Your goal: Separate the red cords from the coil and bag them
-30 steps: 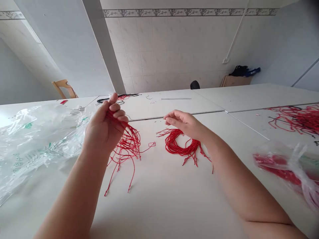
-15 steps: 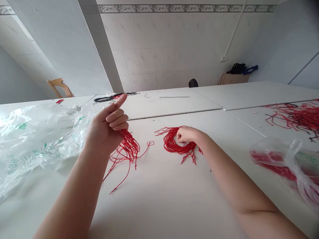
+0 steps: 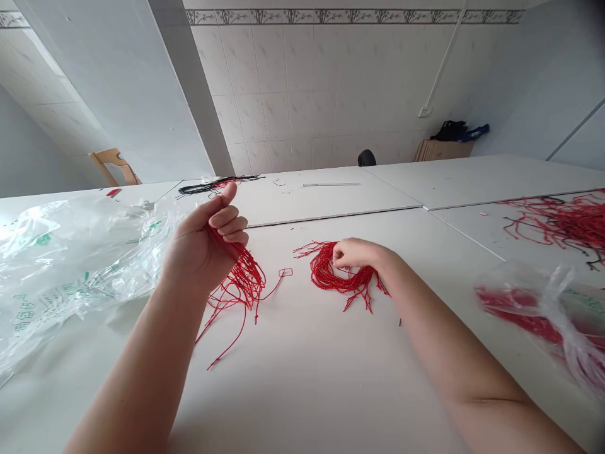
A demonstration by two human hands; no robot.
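Loose red braided cords (image 3: 248, 277) hang in a bundle from my left hand (image 3: 205, 243), whose fingers are curled round them with the thumb pointing up. Their knotted ends trail onto the white table, and one strand ends in a small loop to the right. At the centre-right lies a ring-shaped coil of red cords (image 3: 324, 277), frayed ends sticking out at the left and bottom. My right hand (image 3: 352, 253) is over its far side, fingers closed at a thin red cord inside the ring. The fingertips are partly hidden.
Clear plastic bags (image 3: 85, 265) cover the table's left side. A tied bag with red contents (image 3: 529, 315) lies at the right, below a pile of red and black cords (image 3: 567, 221). Black cords (image 3: 203, 188) and a thin strip (image 3: 331, 185) lie farther back.
My right hand has shifted slightly left over the coil. The fingers of my left hand have moved a little to the right, with the thumb bent lower.
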